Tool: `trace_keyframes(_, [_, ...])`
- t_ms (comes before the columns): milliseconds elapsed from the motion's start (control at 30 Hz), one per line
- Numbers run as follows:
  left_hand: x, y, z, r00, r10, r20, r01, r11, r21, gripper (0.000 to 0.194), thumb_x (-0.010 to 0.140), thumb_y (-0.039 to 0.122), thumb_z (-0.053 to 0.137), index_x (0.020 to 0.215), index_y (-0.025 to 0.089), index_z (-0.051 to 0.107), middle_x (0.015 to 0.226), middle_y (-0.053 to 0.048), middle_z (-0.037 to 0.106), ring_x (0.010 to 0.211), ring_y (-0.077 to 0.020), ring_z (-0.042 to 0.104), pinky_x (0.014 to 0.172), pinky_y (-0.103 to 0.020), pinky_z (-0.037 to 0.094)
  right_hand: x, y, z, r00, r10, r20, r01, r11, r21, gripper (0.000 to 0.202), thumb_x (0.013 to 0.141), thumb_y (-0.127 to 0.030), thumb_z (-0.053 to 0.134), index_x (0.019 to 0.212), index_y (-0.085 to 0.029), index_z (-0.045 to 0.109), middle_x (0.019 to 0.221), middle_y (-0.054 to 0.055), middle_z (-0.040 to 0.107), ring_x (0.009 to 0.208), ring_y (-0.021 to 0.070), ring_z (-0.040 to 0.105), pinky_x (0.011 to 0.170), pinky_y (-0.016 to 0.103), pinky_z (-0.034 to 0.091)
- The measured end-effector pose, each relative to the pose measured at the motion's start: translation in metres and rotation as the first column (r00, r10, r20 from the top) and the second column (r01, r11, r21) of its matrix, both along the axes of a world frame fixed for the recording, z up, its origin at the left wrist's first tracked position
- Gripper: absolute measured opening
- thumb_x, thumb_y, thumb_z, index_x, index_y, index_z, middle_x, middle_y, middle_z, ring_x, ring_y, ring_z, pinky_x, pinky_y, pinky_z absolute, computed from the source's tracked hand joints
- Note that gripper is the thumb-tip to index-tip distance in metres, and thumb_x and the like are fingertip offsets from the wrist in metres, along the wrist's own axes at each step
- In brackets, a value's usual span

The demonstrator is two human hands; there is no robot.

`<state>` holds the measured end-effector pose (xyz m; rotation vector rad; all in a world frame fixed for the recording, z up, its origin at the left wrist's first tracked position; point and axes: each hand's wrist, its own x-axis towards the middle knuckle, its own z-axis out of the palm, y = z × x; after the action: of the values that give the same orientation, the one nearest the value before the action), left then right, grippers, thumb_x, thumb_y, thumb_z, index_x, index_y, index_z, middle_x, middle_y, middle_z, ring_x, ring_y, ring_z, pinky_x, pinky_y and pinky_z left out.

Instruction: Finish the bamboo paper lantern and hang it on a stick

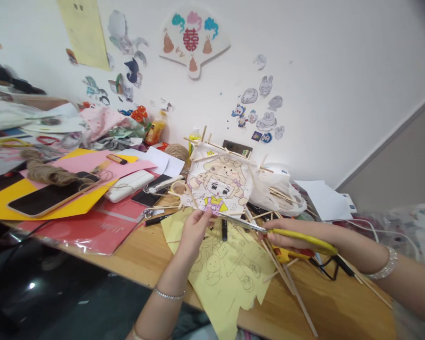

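Note:
Yellow-handled scissors [304, 240] are in my right hand [286, 232], with the fingers wrapped round the handle and the blades pointing left. The blade tips lie near the fingers of my left hand [195, 229], which are pressed together at the lower edge of a coloured cartoon drawing [223, 182]. Thin wooden sticks run around that drawing, which stands tilted on the desk. Under my hands lies a torn yellow sheet [216, 283] with pencil sketches. A yellow glue gun [286, 255] rests below my right hand.
Left on the desk [127, 264] are a phone [46, 196], twine [46, 172], a white power bank [129, 185], coloured papers and a red folder [92, 226]. A plastic bag [286, 193], white paper [324, 200] and loose sticks [301, 302] lie to the right. The wall stands behind.

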<state>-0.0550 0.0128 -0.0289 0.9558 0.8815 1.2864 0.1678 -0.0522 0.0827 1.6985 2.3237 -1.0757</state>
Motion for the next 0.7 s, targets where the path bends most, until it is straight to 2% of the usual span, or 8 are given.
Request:
trace_keyframes(100, [-0.001, 0.002, 0.001, 0.999, 0.011, -0.051, -0.011, 1.0, 0.007, 0.038, 0.064, 0.049, 0.069, 0.076, 0.013, 0.067, 0.08, -0.007, 0.068, 0.079, -0.0198, 0.06, 0.07, -0.029, 0.046, -0.006, -0.006, 0.011, 0.995, -0.079, -0.068, 0.068, 0.984, -0.164, 0.066, 0.082, -0.071, 0.031, 0.106, -0.015, 0.054, 0.065, -0.002, 0.049, 0.048, 0.0078, 0.043, 0.042, 0.019, 0.038])
trace_keyframes(200, [0.0, 0.003, 0.001, 0.996, 0.017, -0.087, -0.017, 1.0, -0.003, 0.037, 0.065, 0.049, 0.067, 0.075, 0.013, 0.067, 0.078, -0.007, 0.068, 0.077, -0.0194, 0.06, 0.069, -0.029, 0.045, -0.007, -0.01, 0.017, 0.983, -0.135, -0.126, 0.107, 0.973, -0.206, 0.064, 0.081, -0.071, 0.034, 0.104, -0.015, 0.055, 0.067, -0.002, 0.047, 0.049, 0.0065, 0.041, 0.04, 0.016, 0.036])
trace_keyframes(333, [0.0, 0.004, 0.001, 0.993, 0.025, -0.113, -0.025, 1.0, 0.0, 0.036, 0.066, 0.049, 0.065, 0.073, 0.014, 0.066, 0.077, -0.007, 0.068, 0.077, -0.0192, 0.059, 0.07, -0.028, 0.043, -0.003, -0.009, 0.015, 0.969, -0.179, -0.17, 0.126, 0.951, -0.284, 0.058, 0.085, -0.067, 0.034, 0.104, -0.017, 0.055, 0.069, -0.002, 0.049, 0.048, 0.0054, 0.041, 0.041, 0.016, 0.037])
trace_keyframes(533, [0.0, 0.001, -0.001, 0.99, 0.075, -0.119, -0.069, 0.996, 0.057, 0.036, 0.068, 0.05, 0.062, 0.072, 0.015, 0.063, 0.072, -0.003, 0.064, 0.073, -0.0169, 0.057, 0.066, -0.026, 0.043, -0.006, 0.0, 0.01, 0.985, -0.106, -0.138, 0.077, 0.977, -0.199, 0.057, 0.083, -0.067, 0.038, 0.097, -0.015, 0.055, 0.059, -0.005, 0.044, 0.044, 0.0055, 0.038, 0.04, 0.016, 0.034])
trace_keyframes(700, [0.001, 0.0, -0.007, 0.936, 0.207, -0.284, -0.156, 0.969, 0.19, 0.032, 0.074, 0.045, 0.055, 0.059, 0.018, 0.05, 0.057, 0.004, 0.047, 0.057, -0.0125, 0.044, 0.055, -0.023, 0.034, -0.005, 0.001, -0.001, 0.988, -0.152, 0.011, 0.152, 0.981, -0.124, 0.06, 0.077, -0.074, 0.041, 0.09, -0.017, 0.055, 0.055, -0.006, 0.039, 0.041, 0.0062, 0.034, 0.036, 0.018, 0.027])
